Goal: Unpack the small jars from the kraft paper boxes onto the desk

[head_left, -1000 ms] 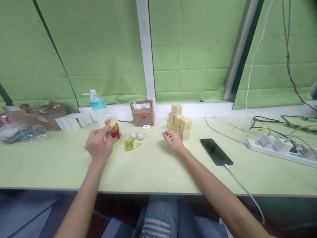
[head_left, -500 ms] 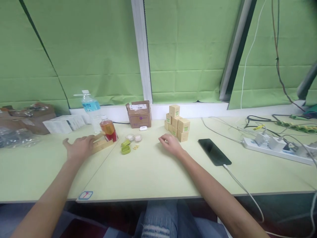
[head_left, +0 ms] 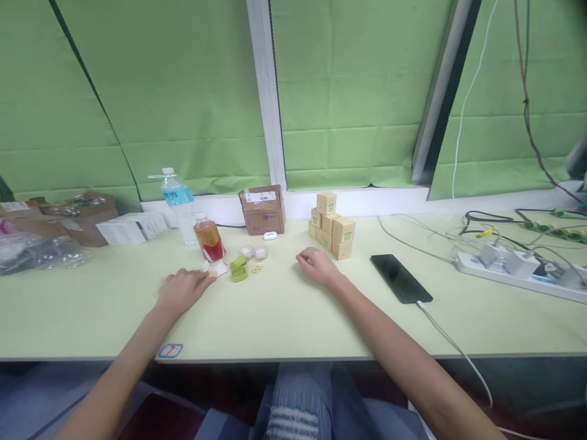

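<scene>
My left hand point(head_left: 183, 289) is low over the table, fingers together and pointing right. Its fingertips meet a pale flat piece point(head_left: 219, 268), whose kind I cannot make out, partly hidden by the hand. Just behind stands a bottle of reddish-amber drink point(head_left: 210, 241). My right hand point(head_left: 317, 266) rests on the table with fingers curled in and nothing visible in them. Behind it is a stack of small kraft boxes point(head_left: 331, 226). Between the hands lie an open small green case point(head_left: 239, 269), a few tiny yellowish pieces point(head_left: 257, 269) and small round clear containers point(head_left: 254, 252).
A water bottle point(head_left: 180, 205) and a brown carton point(head_left: 263, 211) stand at the back, with a white earbud case point(head_left: 270, 236) before the carton. Right of my arm lie a black phone point(head_left: 400, 278) on a cable and a power strip point(head_left: 518, 278). White boxes point(head_left: 132, 227) stand left.
My left hand has moved right and closer to me; its thumb is no longer spread. The long tan piece by its fingers no longer shows; a pale flat piece does. My right hand rests as before.
</scene>
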A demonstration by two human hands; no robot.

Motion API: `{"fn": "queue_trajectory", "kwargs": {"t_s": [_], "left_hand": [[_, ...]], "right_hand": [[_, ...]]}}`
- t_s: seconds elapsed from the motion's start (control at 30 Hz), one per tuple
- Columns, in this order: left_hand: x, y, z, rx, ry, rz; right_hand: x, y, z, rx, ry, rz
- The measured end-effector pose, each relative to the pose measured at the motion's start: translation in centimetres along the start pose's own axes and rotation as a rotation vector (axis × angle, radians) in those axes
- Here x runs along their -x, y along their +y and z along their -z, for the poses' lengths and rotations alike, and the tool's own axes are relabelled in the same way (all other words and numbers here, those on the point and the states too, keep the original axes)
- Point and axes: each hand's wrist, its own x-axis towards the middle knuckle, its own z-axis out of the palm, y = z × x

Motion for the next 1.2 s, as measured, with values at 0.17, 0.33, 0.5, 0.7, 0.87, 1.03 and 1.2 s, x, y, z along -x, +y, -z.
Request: {"fn": "queue_trajectory", "kwargs": {"t_s": [0.17, 0.33, 0.5, 0.7, 0.87, 1.03, 1.2], "left_hand": [[-0.9, 0.2, -1.1, -0.143, -0.083, -0.013], [-1.3, 0.5, -1.5, -0.169, -0.01, 0.065], [0.0, 2.3, -0.8, -0.136, 0.246, 0.054], [-0.9, 9.5, 1.0, 0.133, 0.578, -0.145], [-3.5, 20.7, 0.3, 0.324, 0.611, -0.457], [-4.6, 27.3, -2.6, 0.341, 0.5, -0.657], [-4.4, 26.8, -4.1, 0.366, 0.475, -0.63]], "right_hand": [[0.0, -0.5, 0.9, 0.112, 0.14, -0.011], [-0.1, -1.7, 3.5, 0.214, 0.421, 0.116], [-0.1, -1.9, 6.1, 0.376, 0.686, -0.171], [0.2, 1.5, 6.4, 0.297, 0.689, -0.575], [0.3, 3.5, 5.8, 0.08, 0.627, -0.648], [0.3, 3.8, 5.7, 0.067, 0.682, -0.57], [-1.0, 2.3, 6.8, 0.202, 0.802, -0.354]]}}
